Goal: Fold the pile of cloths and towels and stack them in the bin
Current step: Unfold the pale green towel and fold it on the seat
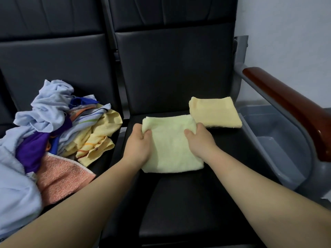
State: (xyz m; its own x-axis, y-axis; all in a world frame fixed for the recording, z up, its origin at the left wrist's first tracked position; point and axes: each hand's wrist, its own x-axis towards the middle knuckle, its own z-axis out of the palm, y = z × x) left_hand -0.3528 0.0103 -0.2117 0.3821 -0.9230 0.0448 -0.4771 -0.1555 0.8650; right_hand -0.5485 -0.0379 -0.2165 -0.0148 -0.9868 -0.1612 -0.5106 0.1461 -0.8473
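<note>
One loose pile (pixel 53 136) (blue, purple, yellow and pink cloths) lies left of the folded green towel (pixel 170 149). One folded yellow towel (pixel 215 111) lies just behind it to the right. One grey bin (pixel 259 122) stands farther right, below a wooden armrest (pixel 295 108). The cloths rest on black padded seats (pixel 179 203) before a pale wall (pixel 286 33). The left hand (pixel 138 145) and right hand (pixel 200 140) each grip a side edge of the green towel, thumb on top and fingers curled beneath.

Two folded towels (pixel 172 145) (pixel 215 111), one heap of cloths (pixel 53 122), one grey bin (pixel 279 140), two hands (pixel 138 144) (pixel 200 140).
</note>
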